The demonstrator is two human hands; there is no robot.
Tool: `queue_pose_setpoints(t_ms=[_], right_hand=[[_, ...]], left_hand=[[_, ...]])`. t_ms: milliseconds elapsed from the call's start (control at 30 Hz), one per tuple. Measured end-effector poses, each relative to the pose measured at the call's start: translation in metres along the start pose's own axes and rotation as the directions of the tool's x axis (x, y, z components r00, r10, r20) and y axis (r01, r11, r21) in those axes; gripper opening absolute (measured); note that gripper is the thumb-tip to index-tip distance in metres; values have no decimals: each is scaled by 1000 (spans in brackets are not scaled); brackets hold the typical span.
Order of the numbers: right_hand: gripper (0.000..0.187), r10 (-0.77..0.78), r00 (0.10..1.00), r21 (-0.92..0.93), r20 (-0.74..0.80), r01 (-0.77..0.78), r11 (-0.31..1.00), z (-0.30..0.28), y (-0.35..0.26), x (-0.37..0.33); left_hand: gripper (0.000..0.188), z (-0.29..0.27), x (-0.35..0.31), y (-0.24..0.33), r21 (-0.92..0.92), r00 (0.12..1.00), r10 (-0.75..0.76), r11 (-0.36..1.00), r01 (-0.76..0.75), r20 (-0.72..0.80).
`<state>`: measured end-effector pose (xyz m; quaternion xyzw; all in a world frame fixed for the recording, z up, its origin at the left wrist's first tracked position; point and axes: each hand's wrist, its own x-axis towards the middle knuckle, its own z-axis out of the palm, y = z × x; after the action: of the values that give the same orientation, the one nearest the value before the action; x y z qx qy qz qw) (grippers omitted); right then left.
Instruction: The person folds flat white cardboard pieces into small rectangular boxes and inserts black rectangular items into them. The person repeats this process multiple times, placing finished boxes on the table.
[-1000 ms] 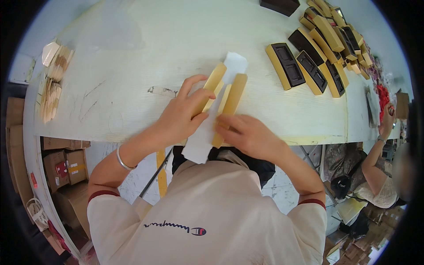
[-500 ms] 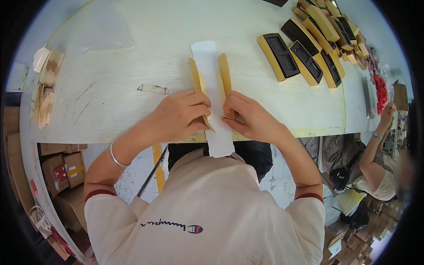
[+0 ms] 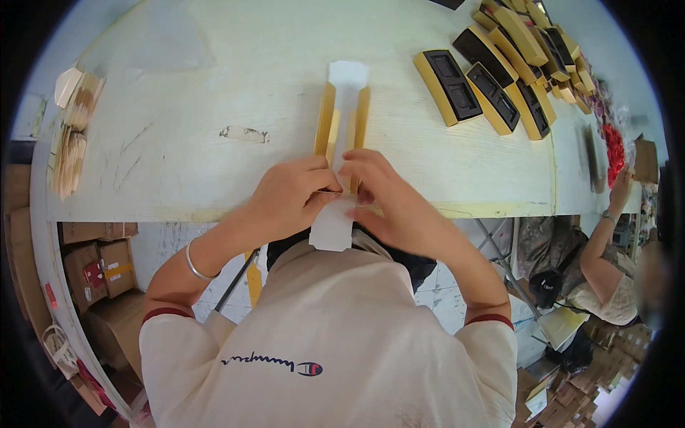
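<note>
A gold-and-white cardboard box blank (image 3: 332,225) lies lengthwise in front of me, its near white flap reaching past the table's edge toward my shirt. Both long gold sides stand raised, and the white inner face shows between them. My left hand (image 3: 294,194) is closed, pinching a small folded flap at the blank's near left corner. Over the near right corner, my right hand (image 3: 396,203) has its thumb apart from its fingers. Those fingers curve across the right gold side, and the thumb is slightly blurred beside the white flap.
Gold boxes with black inserts (image 3: 448,87) are piled at the far right. Stacked flat cardboard pieces (image 3: 74,160) stand at the table's left end. Cartons (image 3: 118,269) sit beneath on the left. Another person's arm (image 3: 598,246) shows at right, near red material (image 3: 612,153).
The raised gold sides have come closer together and more upright. My right hand has moved left toward my left hand, its thumb now away from its fingers. The near flap has shifted left.
</note>
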<state>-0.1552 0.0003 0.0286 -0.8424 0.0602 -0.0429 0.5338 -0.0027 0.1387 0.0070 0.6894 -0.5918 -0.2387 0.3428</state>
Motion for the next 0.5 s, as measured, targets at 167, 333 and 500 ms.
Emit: queue_pose_setpoints(t_ms=[167, 333, 500], right_hand=[[40, -353, 923, -753, 151, 339, 564, 12, 11, -40], [42, -535, 837, -572, -116, 384, 725, 28, 38, -21], [23, -39, 861, 187, -508, 154, 970, 38, 26, -6]], left_hand=[[5, 1, -4, 6, -97, 998, -56, 994, 53, -24], [7, -7, 4, 5, -109, 997, -32, 993, 40, 76], [19, -29, 8, 1, -510, 929, -147, 801, 313, 339]])
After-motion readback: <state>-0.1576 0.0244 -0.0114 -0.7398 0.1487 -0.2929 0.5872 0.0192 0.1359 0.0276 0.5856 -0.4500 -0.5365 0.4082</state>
